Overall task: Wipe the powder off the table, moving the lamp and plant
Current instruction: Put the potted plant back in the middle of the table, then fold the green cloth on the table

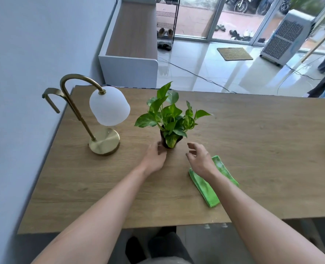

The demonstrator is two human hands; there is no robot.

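My left hand (154,159) reaches the near-left side of the small dark pot (164,142) that holds the leafy green-and-yellow pothos plant (169,115), its fingertips (160,148) at or touching the pot wall; blur there prevents telling whether they press it. My right hand (200,161) hovers just beside the pot on its right, fingers spread and curled, gripping nothing and clear of the pot. The plant stands upright near the middle of the light wood-grain table (253,141). The brass arched lamp with a frosted white glass shade (108,105) stands to the plant's left, its round brass base (104,141) near the wall-side edge. The folded green cloth (210,189) lies flat on the table beneath my right forearm, untouched. No powder can be made out on the surface from this view. Judged stage: the plant is about to be lifted aside; wiping has not begun. Risks: the pot is narrow and the foliage wide and tall, so a one-sided push from the left hand could tip it and spill soil. A low grip closing under the drooping front leaf could crush it. Sliding rather than lifting would smear any powder. Moving it leftward could knock the lamp's glass shade, which overhangs the space between them.
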